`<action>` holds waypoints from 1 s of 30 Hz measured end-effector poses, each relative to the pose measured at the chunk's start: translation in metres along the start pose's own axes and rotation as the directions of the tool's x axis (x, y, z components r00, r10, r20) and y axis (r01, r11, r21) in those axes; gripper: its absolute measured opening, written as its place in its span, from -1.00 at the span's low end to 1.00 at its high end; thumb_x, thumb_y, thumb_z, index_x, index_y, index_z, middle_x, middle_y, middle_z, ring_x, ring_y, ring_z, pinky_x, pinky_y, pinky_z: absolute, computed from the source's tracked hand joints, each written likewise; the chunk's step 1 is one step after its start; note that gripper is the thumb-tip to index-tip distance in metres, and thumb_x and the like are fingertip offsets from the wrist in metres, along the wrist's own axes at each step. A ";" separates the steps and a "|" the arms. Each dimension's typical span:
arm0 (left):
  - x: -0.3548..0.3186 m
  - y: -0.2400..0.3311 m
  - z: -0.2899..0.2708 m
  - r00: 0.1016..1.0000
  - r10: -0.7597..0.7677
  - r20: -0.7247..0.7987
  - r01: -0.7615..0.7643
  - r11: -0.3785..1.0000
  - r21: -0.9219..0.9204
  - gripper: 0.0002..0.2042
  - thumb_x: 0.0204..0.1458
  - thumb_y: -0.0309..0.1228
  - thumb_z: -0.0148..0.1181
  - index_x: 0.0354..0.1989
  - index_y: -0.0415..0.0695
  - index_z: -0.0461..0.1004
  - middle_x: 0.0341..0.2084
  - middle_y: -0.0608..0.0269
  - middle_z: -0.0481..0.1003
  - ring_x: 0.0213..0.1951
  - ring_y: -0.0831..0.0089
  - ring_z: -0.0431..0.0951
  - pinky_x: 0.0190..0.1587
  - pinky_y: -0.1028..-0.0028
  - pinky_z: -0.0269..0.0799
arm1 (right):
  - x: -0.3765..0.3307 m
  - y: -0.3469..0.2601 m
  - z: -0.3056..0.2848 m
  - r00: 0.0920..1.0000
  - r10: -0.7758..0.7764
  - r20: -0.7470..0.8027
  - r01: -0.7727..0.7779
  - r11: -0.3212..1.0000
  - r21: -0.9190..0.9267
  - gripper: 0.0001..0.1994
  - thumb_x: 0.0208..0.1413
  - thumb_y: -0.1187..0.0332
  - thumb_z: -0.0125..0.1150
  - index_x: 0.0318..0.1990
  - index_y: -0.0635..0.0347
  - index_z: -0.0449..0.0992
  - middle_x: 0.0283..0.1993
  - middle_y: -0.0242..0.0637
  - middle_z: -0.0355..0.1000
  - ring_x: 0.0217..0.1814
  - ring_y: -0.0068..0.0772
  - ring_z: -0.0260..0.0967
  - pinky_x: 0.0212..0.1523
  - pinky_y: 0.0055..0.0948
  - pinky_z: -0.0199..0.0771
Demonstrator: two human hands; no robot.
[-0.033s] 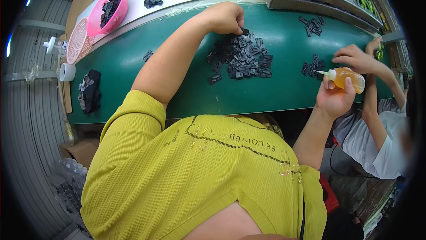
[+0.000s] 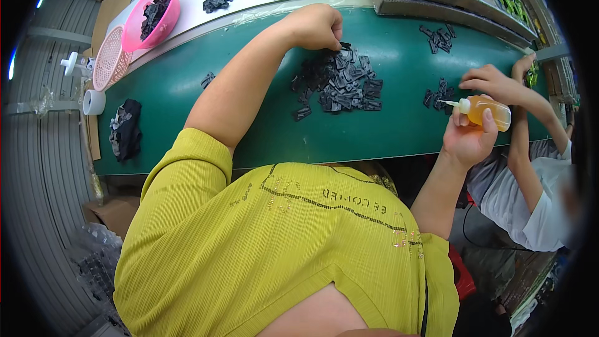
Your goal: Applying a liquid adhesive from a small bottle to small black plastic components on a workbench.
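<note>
My left hand (image 2: pixel 317 27) reaches over the far edge of a heap of small black plastic pieces (image 2: pixel 350 81). Its fingers are pinched on one black plastic piece (image 2: pixel 345 45), mostly hidden behind the fingertips. Farther right, my right hand (image 2: pixel 469 140) is wrapped round a clear squeeze bottle (image 2: pixel 488 114) of amber liquid. The bottle lies tilted in the palm, its thin nozzle pointing left toward a small cluster of black pieces (image 2: pixel 440 94).
A co-worker's hand (image 2: pixel 496 84) is close behind the bottle. Another black cluster (image 2: pixel 438 38) lies farther back, below cardboard trays (image 2: pixel 430 11) of green items. A pink basket (image 2: pixel 170 19) of black pieces, a tape roll (image 2: pixel 94 102) and a dark cloth (image 2: pixel 127 130) are at left.
The co-worker's hand has shifted slightly left. My left hand, with the black piece, and my right hand, with the bottle, have hardly moved.
</note>
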State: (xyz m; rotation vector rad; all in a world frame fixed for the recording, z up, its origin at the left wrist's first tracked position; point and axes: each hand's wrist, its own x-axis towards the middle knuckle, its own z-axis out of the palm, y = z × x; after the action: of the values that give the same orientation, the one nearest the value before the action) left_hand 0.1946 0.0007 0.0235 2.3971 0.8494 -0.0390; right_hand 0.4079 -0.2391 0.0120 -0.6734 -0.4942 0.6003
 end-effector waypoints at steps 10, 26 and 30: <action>-0.010 0.032 0.025 0.997 0.012 0.082 0.061 0.559 -0.827 -0.77 -0.29 -0.50 0.31 -0.59 -0.12 0.29 -0.67 0.34 0.40 -0.63 0.55 0.42 -0.62 0.55 0.30 | 0.010 0.029 0.041 0.995 0.073 0.071 -0.069 0.996 -0.062 -0.76 -0.01 0.40 0.02 -0.17 0.30 0.34 -0.44 -0.25 0.31 -0.63 -0.52 0.18 -0.63 -0.59 0.21; -0.005 0.033 0.039 0.987 0.088 0.133 0.088 0.397 -0.913 -0.72 -0.16 -0.42 0.33 -0.69 -0.09 0.29 -0.67 0.25 0.44 -0.66 0.56 0.45 -0.66 0.59 0.33 | 0.020 0.066 0.035 0.959 0.276 -0.063 -0.272 0.960 0.063 -0.85 -0.03 0.36 0.08 -0.29 0.16 0.35 -0.42 -0.31 0.36 -0.59 -0.52 0.18 -0.59 -0.57 0.18; -0.006 0.036 0.045 0.992 0.074 0.102 0.075 0.303 -0.950 -0.82 -0.03 -0.40 0.23 -0.54 -0.16 0.36 -0.58 0.19 0.47 -0.60 0.54 0.49 -0.57 0.63 0.37 | 0.020 0.066 0.034 0.955 0.285 -0.082 -0.280 0.958 0.068 -0.83 -0.05 0.34 0.09 -0.29 0.17 0.36 -0.43 -0.30 0.36 -0.60 -0.51 0.18 -0.60 -0.55 0.17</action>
State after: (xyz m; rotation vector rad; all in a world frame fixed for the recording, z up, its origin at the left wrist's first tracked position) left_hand 0.2185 -0.0494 0.0065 1.1837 0.5321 0.2581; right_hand 0.3789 -0.1701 -0.0060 -0.7207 -0.2962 0.8460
